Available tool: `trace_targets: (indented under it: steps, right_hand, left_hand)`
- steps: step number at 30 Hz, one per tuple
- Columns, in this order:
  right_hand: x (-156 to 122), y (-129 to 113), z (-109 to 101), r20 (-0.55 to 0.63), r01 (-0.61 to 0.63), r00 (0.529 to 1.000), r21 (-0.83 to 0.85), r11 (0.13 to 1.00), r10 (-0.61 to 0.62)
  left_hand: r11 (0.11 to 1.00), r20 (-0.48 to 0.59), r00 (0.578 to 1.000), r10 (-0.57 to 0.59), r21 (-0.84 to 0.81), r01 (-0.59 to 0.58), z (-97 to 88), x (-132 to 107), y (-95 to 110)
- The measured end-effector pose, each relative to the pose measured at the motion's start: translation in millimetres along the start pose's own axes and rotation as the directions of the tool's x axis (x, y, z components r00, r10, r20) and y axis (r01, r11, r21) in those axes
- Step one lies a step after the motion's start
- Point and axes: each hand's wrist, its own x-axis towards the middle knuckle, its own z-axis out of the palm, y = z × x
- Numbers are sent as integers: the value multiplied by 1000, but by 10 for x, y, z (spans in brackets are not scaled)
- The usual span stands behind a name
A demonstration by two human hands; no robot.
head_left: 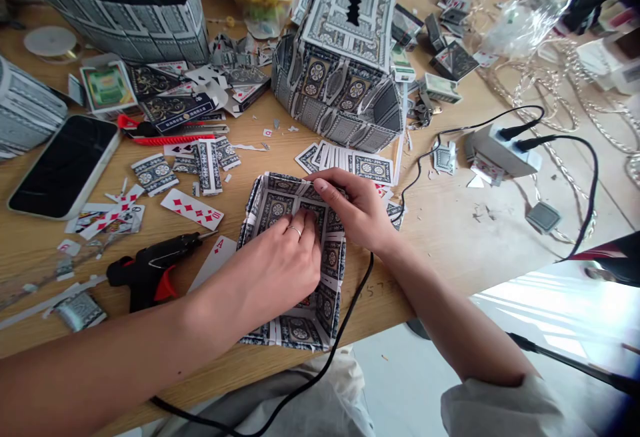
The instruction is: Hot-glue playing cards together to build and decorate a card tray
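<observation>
left hand (pixel 287 257) is half-curled inside the box (pixel 327 303) at centre, its hold hidden; right hand (pixel 361 213) pinches the one o'clock corner. walls appear joined, top uncovered; remaining work cannot be judged.

- open box (pixel 332 257): dark blue-grey and white, round rosettes in framed panels
- glue gun (pixel 157 258): black, trigger red
- ten card (pixel 193 210): white, red diamonds
- power strip (pixel 507 150): white
- table (pixel 450 237): light brown, wood-grained
</observation>
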Motion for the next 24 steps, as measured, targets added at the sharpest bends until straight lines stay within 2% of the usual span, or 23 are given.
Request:
trace_targets:
  steps: [7, 17, 24]
  right_hand:
    - [-3, -6, -7, 13, -18, 1000, -6, 1000, 18]
    - [-5, -30, 21, -13, -4, 1000, -22, 1000, 4]
    - [7, -37, 7, 3, -8, 1000, -31, 999, 9]
  left_hand:
    - [998, 3, 999, -51, -36, 51, -21, 35, -60]
    - [998, 27, 998, -59, 4, 59, -25, 37, 0]
    - [993, 38, 994, -103, -52, 105, -82, 74, -88]
